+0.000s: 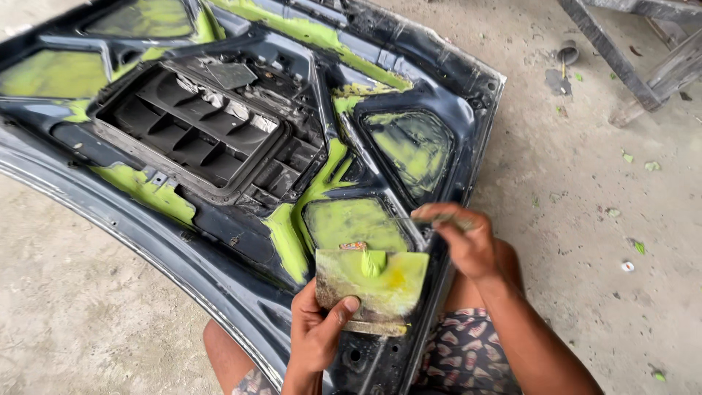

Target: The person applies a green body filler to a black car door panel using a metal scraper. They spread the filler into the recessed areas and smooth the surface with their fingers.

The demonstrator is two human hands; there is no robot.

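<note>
While left grip (pixel 316 330) clamps the putty board (pixel 371 284), green putty (pixel 373 261) sits just above its thumb. Right grip (pixel 462 235), beside the board, pinches a blurred thin tool over the hood panel (pixel 219 241).

Hood panel (pixel 241 292): sheet metal, dark blue-grey paint, semi-gloss, scuffed at the edges. Yellow-green filler (pixel 351 223) is smeared over its recesses and ribs, matt, streaky, uneven. Vent insert (pixel 191 132): black plastic, dull and dusty. Mixing board (pixel 371 281): flat, stiff, stained, coated with wet-looking glossy putty, raw brownish edge at the bottom. Floor (pixel 585 212): bare concrete, rough, dusty, matt. Shorts (pixel 475 347): printed cloth. Bench legs (pixel 643 66): weathered grey wood.
</note>
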